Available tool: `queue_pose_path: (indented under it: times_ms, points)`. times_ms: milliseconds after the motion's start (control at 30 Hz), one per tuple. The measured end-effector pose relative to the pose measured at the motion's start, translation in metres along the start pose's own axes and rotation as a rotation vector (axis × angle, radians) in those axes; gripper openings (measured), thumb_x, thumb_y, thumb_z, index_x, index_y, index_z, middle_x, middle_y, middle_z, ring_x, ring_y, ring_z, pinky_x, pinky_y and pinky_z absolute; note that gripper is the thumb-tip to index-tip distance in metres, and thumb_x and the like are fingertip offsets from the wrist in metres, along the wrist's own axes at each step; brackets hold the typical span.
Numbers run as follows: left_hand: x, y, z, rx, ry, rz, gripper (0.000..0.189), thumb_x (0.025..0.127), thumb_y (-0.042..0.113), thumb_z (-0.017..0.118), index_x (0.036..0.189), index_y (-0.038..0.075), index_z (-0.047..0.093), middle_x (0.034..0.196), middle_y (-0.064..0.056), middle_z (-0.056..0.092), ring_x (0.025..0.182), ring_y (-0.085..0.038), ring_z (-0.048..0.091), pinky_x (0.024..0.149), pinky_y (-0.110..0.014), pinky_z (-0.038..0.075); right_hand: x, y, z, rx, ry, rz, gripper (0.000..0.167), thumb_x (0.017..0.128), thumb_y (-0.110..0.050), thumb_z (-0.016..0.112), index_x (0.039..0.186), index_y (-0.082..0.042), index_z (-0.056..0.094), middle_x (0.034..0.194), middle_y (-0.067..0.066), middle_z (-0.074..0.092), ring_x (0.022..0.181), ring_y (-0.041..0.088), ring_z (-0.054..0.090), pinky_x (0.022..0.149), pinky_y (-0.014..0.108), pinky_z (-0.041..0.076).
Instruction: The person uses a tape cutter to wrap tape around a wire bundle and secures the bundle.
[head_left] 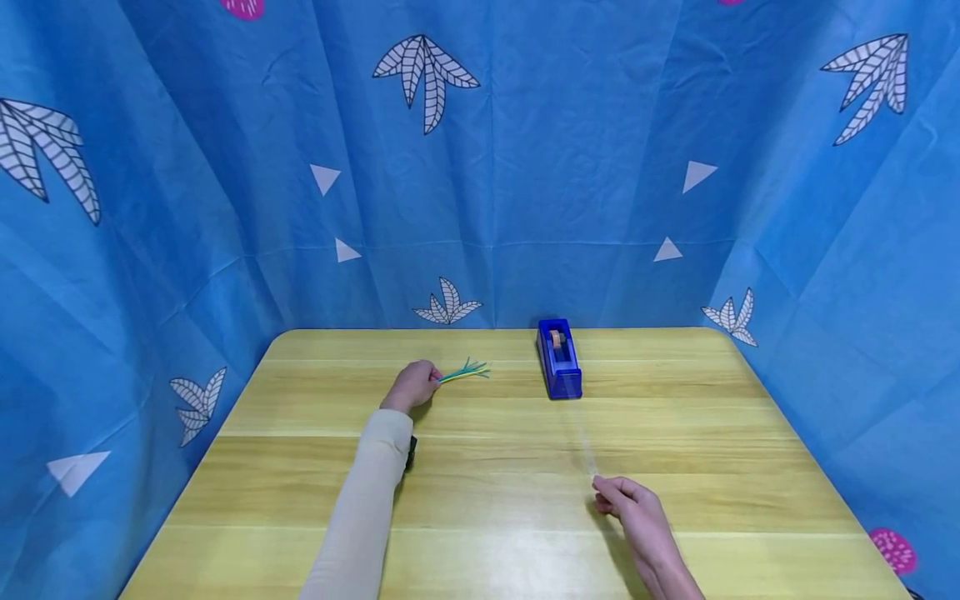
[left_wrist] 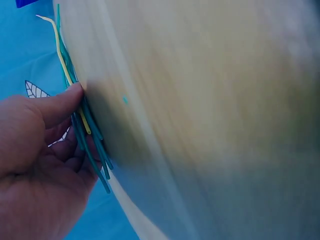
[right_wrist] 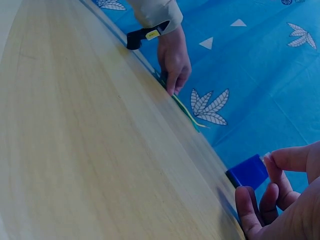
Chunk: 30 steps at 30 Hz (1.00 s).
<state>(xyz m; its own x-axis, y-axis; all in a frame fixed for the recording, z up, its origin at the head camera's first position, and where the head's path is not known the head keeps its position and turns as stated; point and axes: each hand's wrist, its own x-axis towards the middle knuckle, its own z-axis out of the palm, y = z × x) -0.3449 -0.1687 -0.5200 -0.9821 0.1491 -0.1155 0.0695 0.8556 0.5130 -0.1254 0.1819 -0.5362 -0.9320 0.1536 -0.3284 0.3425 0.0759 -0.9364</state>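
My left hand (head_left: 411, 386) pinches a small bundle of thin wires (head_left: 465, 372) between thumb and fingers, just above the far left part of the table. Most are green, and a yellow wire (left_wrist: 61, 54) lies along them; their ends fan out to the right. Towards the front right, my right hand (head_left: 633, 510) pinches the free end of a clear tape strip (head_left: 584, 437) between thumb and forefinger. This strip runs taut from the front of a blue tape dispenser (head_left: 561, 383), which stands at the back with a roll of tape (head_left: 556, 339) inside.
Both hands work over a light wooden table (head_left: 480, 492) with rounded far corners. A blue curtain (head_left: 525, 167) printed with leaves and triangles hangs behind it and along both sides. On the left wrist sits a black strapped device (right_wrist: 145, 36).
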Motion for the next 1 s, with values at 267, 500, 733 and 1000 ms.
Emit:
queue_pose_path:
  times_ms: [267, 500, 733, 1000]
  points:
    - [-0.0011, 0.0002, -0.0007, -0.010, -0.033, 0.012, 0.018, 0.106, 0.010, 0.058, 0.117, 0.001, 0.069, 0.113, -0.012, 0.070, 0.108, -0.028, 0.064, 0.102, -0.044, 0.053, 0.0008, -0.0007, 0.0002, 0.000, -0.004, -0.004, 0.035, 0.100, -0.033, 0.070, 0.105, 0.002, 0.071, 0.107, 0.004, 0.065, 0.096, 0.019, 0.063, 0.097, 0.040, 0.039]
    - [0.0022, -0.0019, 0.0006, 0.058, -0.031, 0.051, 0.019, 0.106, 0.009, 0.058, 0.118, 0.000, 0.070, 0.121, -0.014, 0.071, 0.119, -0.031, 0.064, 0.107, -0.045, 0.051, 0.0017, -0.0018, 0.0005, -0.003, -0.003, -0.003, 0.036, 0.099, -0.034, 0.070, 0.105, 0.001, 0.071, 0.106, 0.003, 0.064, 0.095, 0.018, 0.063, 0.094, 0.037, 0.040]
    - [0.0032, -0.0034, 0.0035, 0.103, -0.015, 0.067, 0.019, 0.106, 0.011, 0.059, 0.118, 0.002, 0.071, 0.121, -0.013, 0.071, 0.121, -0.031, 0.064, 0.108, -0.044, 0.050, 0.0010, -0.0014, 0.0002, 0.003, -0.004, 0.003, 0.035, 0.099, -0.034, 0.070, 0.105, 0.000, 0.071, 0.107, 0.003, 0.064, 0.095, 0.019, 0.063, 0.094, 0.036, 0.040]
    - [-0.0013, -0.0043, 0.0015, 0.069, -0.015, 0.073, 0.019, 0.106, 0.010, 0.058, 0.119, 0.002, 0.068, 0.120, -0.013, 0.071, 0.119, -0.031, 0.064, 0.106, -0.045, 0.051, 0.0007, -0.0004, 0.0004, 0.000, 0.004, 0.003, 0.035, 0.100, -0.033, 0.070, 0.105, 0.002, 0.071, 0.107, 0.003, 0.064, 0.095, 0.018, 0.064, 0.094, 0.035, 0.040]
